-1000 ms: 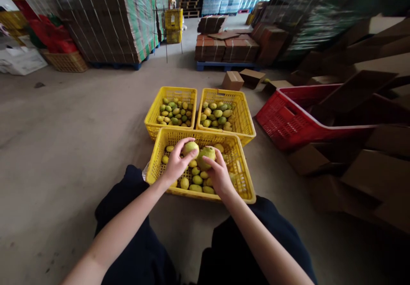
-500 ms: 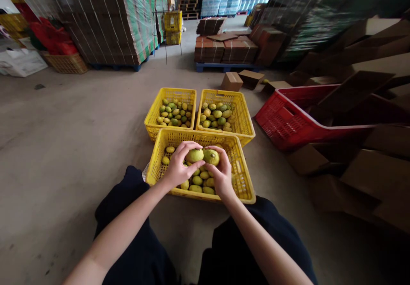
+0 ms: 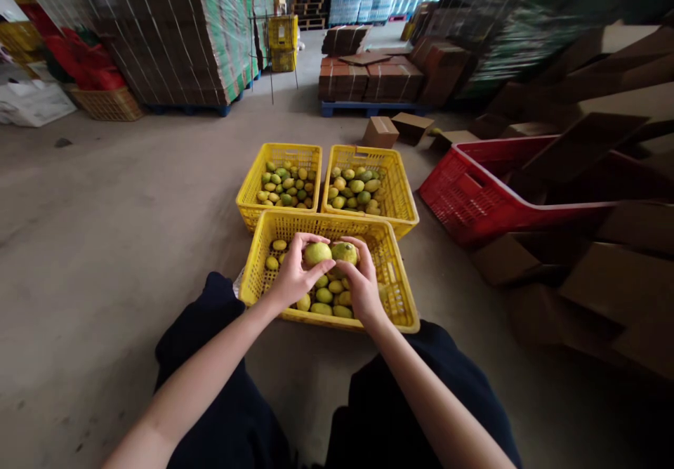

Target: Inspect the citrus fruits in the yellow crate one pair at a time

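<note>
My left hand [image 3: 295, 272] is closed around a yellow-green lemon [image 3: 318, 253], thumb below and fingers over the top. A second, greener lemon [image 3: 344, 253] is gripped by my right hand [image 3: 363, 279], its dark stem end turned upward. The two fruits are side by side, close together, above the front yellow crate [image 3: 403, 293]. Inside that crate lie several lemons [image 3: 322, 309] below my hands, and a few more [image 3: 272, 262] at its left side. My hands and the held fruit hide part of the contents.
Two more yellow crates [image 3: 253, 206] [image 3: 405, 209] with lemons stand just behind the front one. A red crate [image 3: 463, 192] holding cardboard is at the right, among loose cardboard boxes [image 3: 616, 293]. Bundled cardboard [image 3: 368, 79] sits on a blue pallet farther back.
Both lemons are turned slightly in my hands; the right one's stem end now faces more upward. My hands stay above the front crate.
</note>
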`<state>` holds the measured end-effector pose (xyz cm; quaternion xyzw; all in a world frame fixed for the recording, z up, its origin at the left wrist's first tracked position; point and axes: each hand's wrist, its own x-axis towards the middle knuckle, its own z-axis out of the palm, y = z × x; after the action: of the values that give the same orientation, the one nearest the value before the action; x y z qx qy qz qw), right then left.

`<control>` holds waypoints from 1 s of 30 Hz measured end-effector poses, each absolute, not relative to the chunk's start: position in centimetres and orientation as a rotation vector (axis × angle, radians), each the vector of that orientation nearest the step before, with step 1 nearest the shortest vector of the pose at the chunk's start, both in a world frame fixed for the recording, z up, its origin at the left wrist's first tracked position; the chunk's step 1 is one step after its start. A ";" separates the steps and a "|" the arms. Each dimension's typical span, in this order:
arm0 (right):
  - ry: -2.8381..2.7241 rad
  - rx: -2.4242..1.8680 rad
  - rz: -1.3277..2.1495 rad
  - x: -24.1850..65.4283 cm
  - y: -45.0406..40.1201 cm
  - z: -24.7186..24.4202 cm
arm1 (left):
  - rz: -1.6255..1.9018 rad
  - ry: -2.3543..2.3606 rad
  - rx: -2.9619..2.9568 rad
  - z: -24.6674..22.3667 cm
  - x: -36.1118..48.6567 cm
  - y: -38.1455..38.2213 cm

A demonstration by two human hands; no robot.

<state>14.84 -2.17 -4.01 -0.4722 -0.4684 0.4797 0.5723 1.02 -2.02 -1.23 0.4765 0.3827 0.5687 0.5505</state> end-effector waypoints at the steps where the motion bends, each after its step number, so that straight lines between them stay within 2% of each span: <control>1: -1.095 -1.133 1.113 14.8 -2.1 -4.0 | 1.313 0.921 1.056 -1.3 1.0 -1.9; 8: -1.226 -1.221 0.988 14.8 -1.0 -5.0 | 1.019 0.830 0.630 -2.2 0.7 -0.7; 16: -1.377 -1.301 0.885 14.7 -0.8 -5.6 | 0.998 0.787 0.398 -2.1 0.9 -0.5; 26: -1.181 -1.269 1.131 13.9 -0.5 -6.1 | 0.920 0.815 0.504 -0.5 0.7 -1.0; 30: -0.887 -1.100 1.452 13.7 -0.4 -5.9 | 0.961 0.890 0.541 -0.7 0.4 -0.6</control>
<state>13.68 -0.40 -5.88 -0.4607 -0.3713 0.6081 0.5293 0.35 -0.63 -0.65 0.2485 0.4087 0.4412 0.7594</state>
